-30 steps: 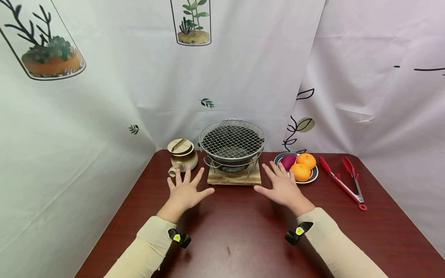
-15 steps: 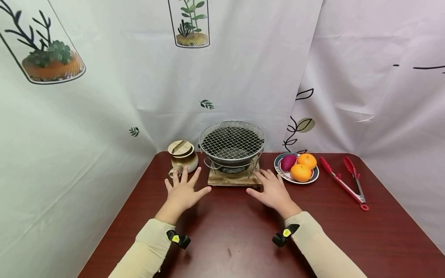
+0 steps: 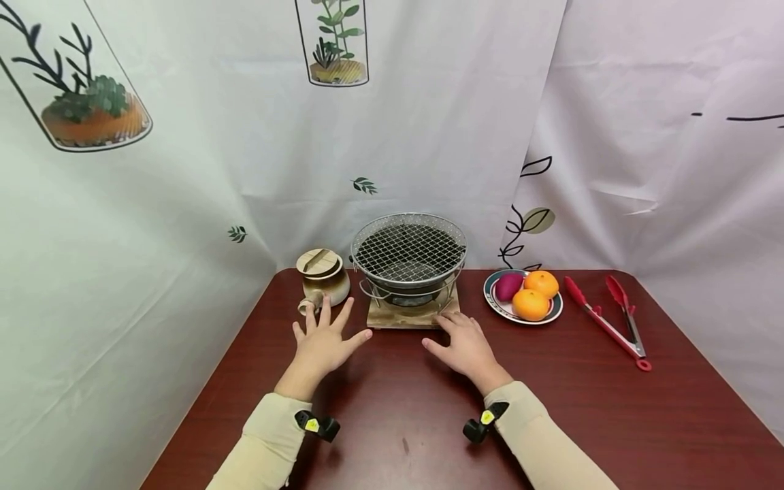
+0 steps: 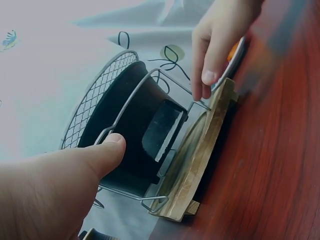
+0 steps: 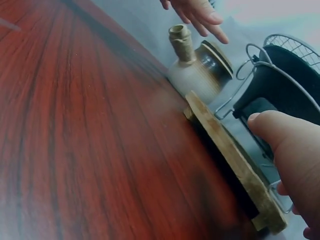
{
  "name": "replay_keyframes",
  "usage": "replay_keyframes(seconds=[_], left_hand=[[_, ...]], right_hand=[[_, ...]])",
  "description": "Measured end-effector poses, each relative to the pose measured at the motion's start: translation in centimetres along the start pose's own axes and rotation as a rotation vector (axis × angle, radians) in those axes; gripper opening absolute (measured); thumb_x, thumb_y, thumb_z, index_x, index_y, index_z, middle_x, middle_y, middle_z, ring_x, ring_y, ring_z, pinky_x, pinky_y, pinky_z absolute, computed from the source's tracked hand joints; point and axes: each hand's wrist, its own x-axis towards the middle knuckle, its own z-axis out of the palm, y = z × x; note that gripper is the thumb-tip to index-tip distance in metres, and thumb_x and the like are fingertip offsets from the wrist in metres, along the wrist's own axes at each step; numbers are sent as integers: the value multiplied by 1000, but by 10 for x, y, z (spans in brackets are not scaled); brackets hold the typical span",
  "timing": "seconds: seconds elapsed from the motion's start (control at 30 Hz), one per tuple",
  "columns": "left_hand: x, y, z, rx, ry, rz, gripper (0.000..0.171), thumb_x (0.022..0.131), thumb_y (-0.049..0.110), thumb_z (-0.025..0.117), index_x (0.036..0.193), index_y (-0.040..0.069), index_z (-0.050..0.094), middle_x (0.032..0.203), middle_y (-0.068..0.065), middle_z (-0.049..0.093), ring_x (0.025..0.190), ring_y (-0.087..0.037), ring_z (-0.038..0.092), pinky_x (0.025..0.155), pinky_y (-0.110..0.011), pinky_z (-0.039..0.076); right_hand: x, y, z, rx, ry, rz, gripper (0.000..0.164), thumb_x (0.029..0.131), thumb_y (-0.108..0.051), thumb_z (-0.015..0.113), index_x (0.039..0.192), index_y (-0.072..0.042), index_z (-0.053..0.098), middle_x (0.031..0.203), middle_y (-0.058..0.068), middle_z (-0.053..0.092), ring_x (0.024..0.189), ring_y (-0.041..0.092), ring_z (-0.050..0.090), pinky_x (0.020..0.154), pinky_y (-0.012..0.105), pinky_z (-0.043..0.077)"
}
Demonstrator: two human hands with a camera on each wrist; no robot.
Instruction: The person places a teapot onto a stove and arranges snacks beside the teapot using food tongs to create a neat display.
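My left hand is spread over the table in front of a small clay pot with a side handle and a wooden lid; it holds nothing. My right hand hangs with loosely bent fingers by the front right of a wooden base, also holding nothing. Whether its fingertips touch that base I cannot tell. On the base stands a round tabletop grill with a wire mesh top, a dark body and a wire stand. Both thumbs show near the grill in the wrist views.
Right of the grill, a plate bears two oranges and a purple, egg-shaped item. Red-tipped tongs lie spread farther right. White printed cloth hangs behind and along the sides of the dark red table.
My right hand has moved left, from in front of the plate to the wooden base, and its fingers have bent somewhat. The left hand has stayed nearly in place.
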Motion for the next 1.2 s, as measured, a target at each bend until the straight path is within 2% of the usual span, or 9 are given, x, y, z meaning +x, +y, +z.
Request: replay_keyframes(seconds=[0.2, 0.47, 0.7, 0.97, 1.07, 1.2], left_hand=[[-1, -1, 0, -11, -7, -7, 92, 88, 84, 37, 162, 32, 21, 168, -20, 4, 150, -52, -9, 108, -79, 1], [-2, -3, -6, -33, -22, -32, 88, 91, 79, 38, 162, 30, 21, 167, -22, 2, 149, -55, -9, 108, -79, -1], [-2, -8, -6, -52, -40, -46, 90, 91, 80, 36, 162, 28, 21, 167, -23, 1, 148, -55, -10, 108, -79, -2], [-2, -8, 1, -91, -21, -47, 85, 94, 75, 40, 162, 29, 21, 166, -24, 5, 149, -55, -7, 108, -79, -1], [-2, -7, 4, -90, -2, -37, 84, 94, 75, 40, 162, 30, 22, 166, -25, 8, 149, -54, -4, 108, -79, 1], [0, -6, 5, -97, 53, -24, 80, 95, 69, 47, 161, 29, 26, 165, -25, 14, 149, -55, 3, 108, -80, 4]], right_hand=[[2, -2, 7, 20, -2, -17, 60, 90, -49, 68, 134, -9, 65, 136, 17, 60, 132, 39, 50, 112, 57, 35], [4, -7, 15, 27, 8, 24, 54, 90, -46, 69, 132, -11, 68, 134, 17, 59, 128, 37, 52, 107, 50, 42], [6, -15, 22, -65, 2, 0, 53, 90, -47, 69, 129, -13, 69, 130, 17, 56, 121, 37, 51, 102, 52, 44], [8, -22, 29, -200, -9, -53, 59, 88, -50, 69, 131, -10, 64, 132, 13, 57, 124, 38, 49, 108, 57, 35], [9, -24, 27, -220, -20, -67, 59, 87, -49, 71, 132, -11, 64, 132, 13, 57, 123, 39, 50, 107, 61, 35], [9, -22, 27, -241, -32, -74, 60, 86, -48, 73, 133, -11, 63, 131, 14, 55, 121, 39, 50, 107, 60, 35]])
